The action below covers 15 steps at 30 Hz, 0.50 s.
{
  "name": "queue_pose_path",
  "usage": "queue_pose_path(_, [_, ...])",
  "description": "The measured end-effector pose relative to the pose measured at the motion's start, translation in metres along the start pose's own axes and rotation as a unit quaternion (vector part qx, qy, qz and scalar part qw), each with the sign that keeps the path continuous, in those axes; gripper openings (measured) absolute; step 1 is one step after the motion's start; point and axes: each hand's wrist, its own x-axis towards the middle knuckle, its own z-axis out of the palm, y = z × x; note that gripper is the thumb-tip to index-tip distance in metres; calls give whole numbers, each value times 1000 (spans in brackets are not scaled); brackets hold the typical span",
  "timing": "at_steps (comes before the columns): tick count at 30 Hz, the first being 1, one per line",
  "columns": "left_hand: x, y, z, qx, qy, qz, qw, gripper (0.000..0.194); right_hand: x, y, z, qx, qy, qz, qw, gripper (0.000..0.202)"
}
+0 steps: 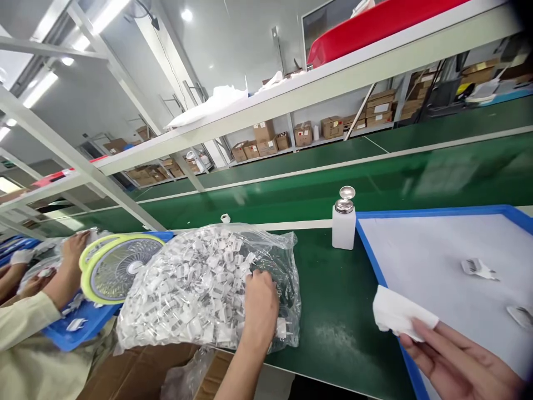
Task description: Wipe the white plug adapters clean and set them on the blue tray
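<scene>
A large clear plastic bag lies open on the green bench, full of small white plug adapters with metal prongs. My left hand reaches into its right side, fingers curled down at the edge of the pile. The fingertips are hidden, so what they hold cannot be made out. My right hand pinches a folded white cloth over the left rim of a blue-edged tray. On the tray's pale surface rest a white plug adapter and another white piece at the frame's edge.
A white pump bottle with a metal top stands between bag and tray. Left of the bag are a yellow-rimmed fan, a blue tray and a co-worker's arm. A shelf beam crosses above the bench.
</scene>
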Motion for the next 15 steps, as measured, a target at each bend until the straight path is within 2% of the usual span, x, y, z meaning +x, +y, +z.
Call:
queue_pose_path(3, [4, -3, 7, 0, -16, -8, 1000, 25, -11, -4, 15, 6, 5, 32, 999, 66])
queue_pose_path(5, [5, 1, 7, -18, -19, -2, 1000, 31, -15, -8, 18, 11, 11, 46, 999, 72])
queue_pose_path(7, [4, 9, 4, -53, -22, 20, 998, 34, -17, -11, 15, 19, 14, 47, 999, 75])
queue_pose_path(10, [-7, 27, 0, -124, -43, 87, 987, 33, -19, -14, 10, 7, 25, 25, 999, 74])
queue_pose_path(12, [-18, 40, 0, -190, -83, 157, 965, 33, -22, -16, 10, -20, 31, -1, 999, 65])
queue_pose_path(15, [-34, 50, 6, -306, -173, 266, 897, 33, -29, -17, 15, -89, 11, -43, 995, 49])
